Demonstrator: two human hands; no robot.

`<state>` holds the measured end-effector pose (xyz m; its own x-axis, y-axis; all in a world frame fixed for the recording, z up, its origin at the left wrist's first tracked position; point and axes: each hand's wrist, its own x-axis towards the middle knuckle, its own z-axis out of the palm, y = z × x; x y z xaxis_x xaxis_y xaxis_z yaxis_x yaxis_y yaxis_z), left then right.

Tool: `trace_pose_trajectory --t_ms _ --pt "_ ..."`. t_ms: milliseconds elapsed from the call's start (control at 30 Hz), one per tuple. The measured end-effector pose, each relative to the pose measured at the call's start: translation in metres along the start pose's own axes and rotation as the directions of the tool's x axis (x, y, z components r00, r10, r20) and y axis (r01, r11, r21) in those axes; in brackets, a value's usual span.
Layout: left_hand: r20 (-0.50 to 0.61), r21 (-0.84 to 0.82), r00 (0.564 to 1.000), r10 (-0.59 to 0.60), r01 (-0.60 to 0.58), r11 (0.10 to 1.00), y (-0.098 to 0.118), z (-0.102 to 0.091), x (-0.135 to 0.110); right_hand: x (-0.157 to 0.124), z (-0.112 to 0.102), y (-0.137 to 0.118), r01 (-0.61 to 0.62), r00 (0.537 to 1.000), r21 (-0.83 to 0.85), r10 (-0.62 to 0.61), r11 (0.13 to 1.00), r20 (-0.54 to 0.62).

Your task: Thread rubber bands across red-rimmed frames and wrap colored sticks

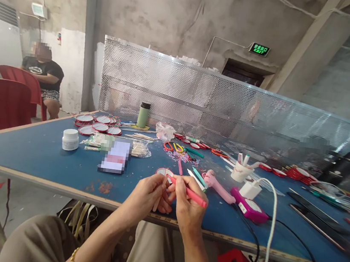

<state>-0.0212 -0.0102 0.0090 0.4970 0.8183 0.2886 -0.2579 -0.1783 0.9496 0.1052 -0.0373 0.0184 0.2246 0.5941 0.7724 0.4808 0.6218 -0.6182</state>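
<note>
In my right hand (187, 212) is a pinkish-red marker pen (196, 197), its tip pointing left at the work in my other hand. My left hand (149, 191) is closed around a thin wooden stick (155, 205). A small white disc with a red rim (165, 172) shows just beyond my fingertips, and appears to belong to the stick, though the join is hidden. Both hands meet over the table's front edge. Just past them lie a white pen (196, 179), a green pen (199, 176) and a pink glue gun (219, 187).
A phone (116, 155), a white jar (70, 139) and bagged sticks (140, 148) lie to the left. Red-rimmed discs (100, 127) sit behind them, near a green bottle (143, 115). A purple power strip (250, 206) with cables and a pen cup (241, 173) stand right. A person sits far left.
</note>
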Motion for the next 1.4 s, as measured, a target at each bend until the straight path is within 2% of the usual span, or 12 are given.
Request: trace_pose_trajectory --t_ms 1400 --pt "0.01 0.009 1.0 0.012 -0.012 1.0 -0.0037 -0.0003 0.0017 0.001 0.0007 -0.0011 -0.033 0.999 0.006 0.033 0.999 0.003"
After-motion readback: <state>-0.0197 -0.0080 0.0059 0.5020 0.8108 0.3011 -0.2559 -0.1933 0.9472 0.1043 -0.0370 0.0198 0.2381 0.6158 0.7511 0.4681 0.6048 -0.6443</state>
